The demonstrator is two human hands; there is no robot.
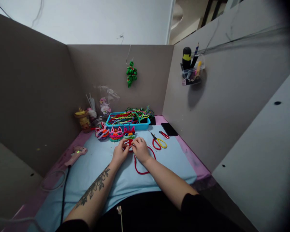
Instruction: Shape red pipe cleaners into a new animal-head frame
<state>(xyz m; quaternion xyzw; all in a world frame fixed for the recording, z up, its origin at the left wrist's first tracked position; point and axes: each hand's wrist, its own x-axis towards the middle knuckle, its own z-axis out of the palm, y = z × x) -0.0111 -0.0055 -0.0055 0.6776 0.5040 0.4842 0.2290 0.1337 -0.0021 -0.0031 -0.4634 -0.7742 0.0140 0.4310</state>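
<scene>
our left hand (120, 152) and right hand (140, 149) meet at the middle of the light blue mat (96, 167), fingers pinched together on the near end of a red pipe cleaner (141, 167). both hands closed narrow on it. the pipe cleaner loops from the fingertips back toward us and around under the right wrist, long axis running roughly away from us, open ends up at the hands. the part between the fingers is hidden, so we cannot tell its shape there. just beyond the hands sit three small fuzzy figures (115, 133), details hard to make out. red and yellow scissors (159, 142) lie right of the hands, a blue tray (128, 121) of pipe cleaners behind, a pink glue gun (76, 154) at left.
</scene>
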